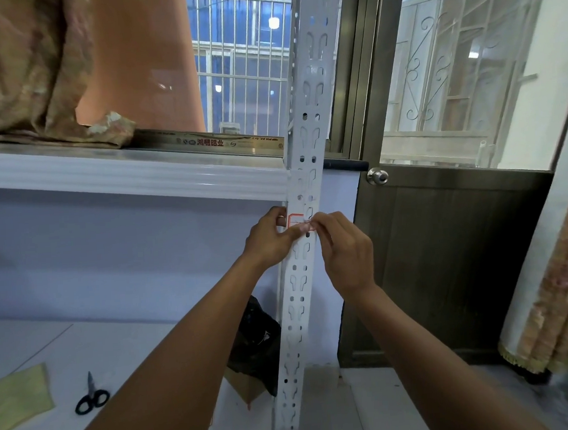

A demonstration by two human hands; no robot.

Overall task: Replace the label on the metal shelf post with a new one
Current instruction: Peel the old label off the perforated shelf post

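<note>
The left hand (271,240) is clasped round the upright metal shelf post (308,166), where the crosswise label (295,220) is pinched by the right hand (346,252). Scissors (91,396) are seen on the lower shelf (143,336); a black bag (259,344) is partly hidden by the left forearm.

Lower shelf (84,343): black-handled scissors (91,394) lying flat, blades pointing away; yellow-green sheet (18,397) near, to their left; black bag (257,342) above a cardboard piece (248,388) near the shelf's right end; upper shelf (107,172): crumpled brown cloth (24,64); dark door (444,255), round metal knob (377,176); barred window (243,67) behind; fringed curtain (552,281) far right.
</note>
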